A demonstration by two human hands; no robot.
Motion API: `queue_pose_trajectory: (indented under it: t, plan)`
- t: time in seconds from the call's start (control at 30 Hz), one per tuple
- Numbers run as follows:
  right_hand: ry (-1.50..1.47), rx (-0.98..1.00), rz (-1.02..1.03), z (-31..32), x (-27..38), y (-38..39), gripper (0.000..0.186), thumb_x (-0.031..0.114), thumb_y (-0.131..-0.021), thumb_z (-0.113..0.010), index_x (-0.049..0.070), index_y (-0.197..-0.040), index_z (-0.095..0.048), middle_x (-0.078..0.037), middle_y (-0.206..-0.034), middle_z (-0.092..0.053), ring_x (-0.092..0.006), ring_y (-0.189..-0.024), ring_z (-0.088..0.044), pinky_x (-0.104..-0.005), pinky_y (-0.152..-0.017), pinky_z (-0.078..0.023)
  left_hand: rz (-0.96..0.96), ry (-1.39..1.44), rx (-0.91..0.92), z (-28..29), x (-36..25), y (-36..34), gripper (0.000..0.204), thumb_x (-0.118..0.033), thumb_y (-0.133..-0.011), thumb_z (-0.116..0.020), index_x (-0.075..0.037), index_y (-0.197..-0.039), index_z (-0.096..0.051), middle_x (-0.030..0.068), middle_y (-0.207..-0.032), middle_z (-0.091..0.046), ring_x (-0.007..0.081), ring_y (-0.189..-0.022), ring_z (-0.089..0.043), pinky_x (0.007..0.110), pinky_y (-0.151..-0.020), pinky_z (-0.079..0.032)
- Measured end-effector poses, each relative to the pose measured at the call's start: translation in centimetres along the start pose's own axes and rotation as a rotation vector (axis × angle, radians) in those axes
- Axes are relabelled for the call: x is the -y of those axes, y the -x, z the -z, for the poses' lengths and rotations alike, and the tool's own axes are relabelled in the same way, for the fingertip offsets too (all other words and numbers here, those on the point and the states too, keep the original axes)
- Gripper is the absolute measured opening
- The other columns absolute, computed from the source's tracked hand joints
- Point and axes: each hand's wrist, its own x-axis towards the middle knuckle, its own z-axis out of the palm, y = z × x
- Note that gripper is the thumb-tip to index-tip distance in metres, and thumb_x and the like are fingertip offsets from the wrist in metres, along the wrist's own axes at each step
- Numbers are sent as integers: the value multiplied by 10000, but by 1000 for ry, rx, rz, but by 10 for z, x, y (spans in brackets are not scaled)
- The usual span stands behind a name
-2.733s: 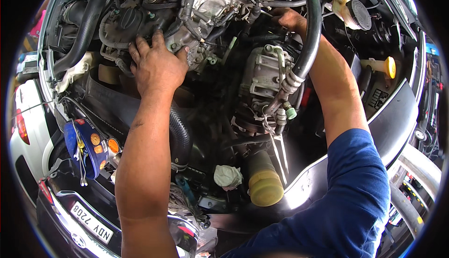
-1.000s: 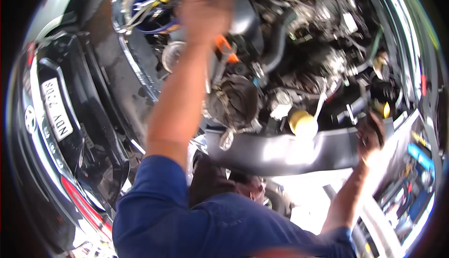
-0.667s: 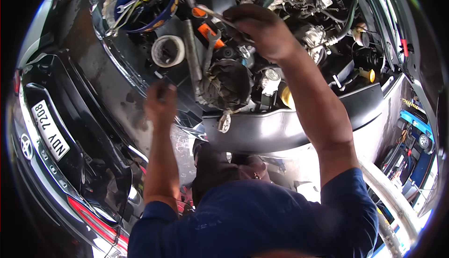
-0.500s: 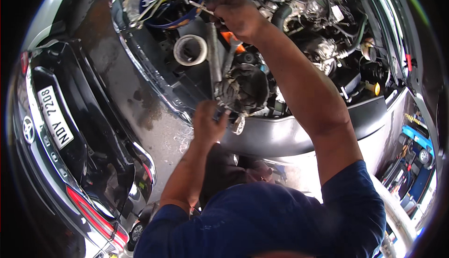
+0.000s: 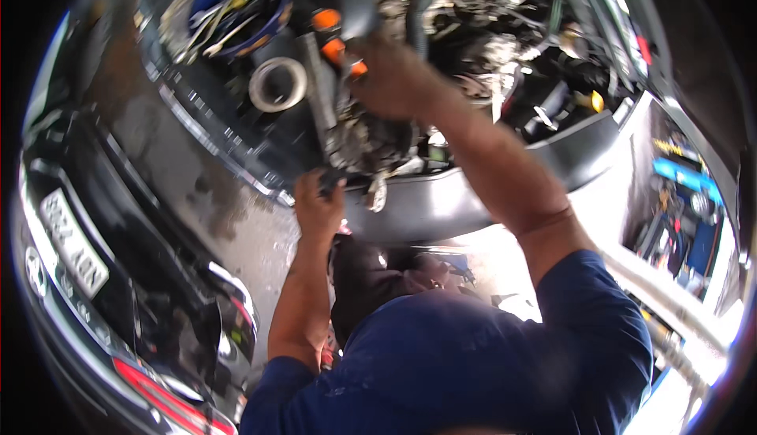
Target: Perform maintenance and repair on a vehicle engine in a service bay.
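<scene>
My left hand [image 5: 317, 213] is at the near edge of the engine bay, its thumb and fingers around a small black part [image 5: 332, 180] whose kind I cannot make out. Smeared by motion, my right hand [image 5: 394, 82] reaches over the engine bay beside orange pieces [image 5: 334, 50], perhaps parts of a tool; whether its fingers hold one is hidden. A long grey metal bar [image 5: 319, 92] lies just left of it. Below the right hand sits a dirty metal assembly [image 5: 363, 137]. Left of the bar stands a pale round ring-like container [image 5: 277, 85].
A blue bucket [image 5: 285, 11] holding spanners [image 5: 230, 35] stands at the far left of the bay. Hoses and engine parts [image 5: 493, 57] fill the far right. A dark car [image 5: 150, 222] is close on the left. Blue equipment [image 5: 688, 179] stands at the right.
My right hand has left the bucket, where it held a spanner, and come nearer to the orange pieces. The whole view has shifted, with the scene sliding left.
</scene>
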Motion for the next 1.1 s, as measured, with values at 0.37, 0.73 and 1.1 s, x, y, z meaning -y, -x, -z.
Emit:
queue_pose_trajectory:
  t: [0.37,0.73,1.1]
  plan:
    - [-214,-103,20,-58,-8,122,438,147,-817,-629,56,-1239,-555,-182,-1099,-637,-368,-1038,-619,-426,-902,-505,37,-46,137,-1,-13,-31,522,-179,-780,-756,-48,-1236,-539,169,-1087,-552,329,-913,-585,407,-803,-492]
    - [105,-508,-914,17,-235,185,364,335,-875,-592,10,-1028,-653,-243,-1072,-660,-418,-1022,-626,-469,-907,-498,142,-73,160,15,-12,-15,568,-190,-798,-764,-4,-1269,-506,209,-1187,-528,355,-1053,-559,427,-914,-462]
    - [106,268,-1315,46,-397,223,295,120,-761,-700,17,-1037,-724,-181,-1154,-677,-289,-1101,-654,-397,-899,-544,-413,-6,133,-73,-132,-127,520,-152,-823,-736,-1,-1265,-509,208,-1229,-513,338,-1123,-548,437,-957,-442]
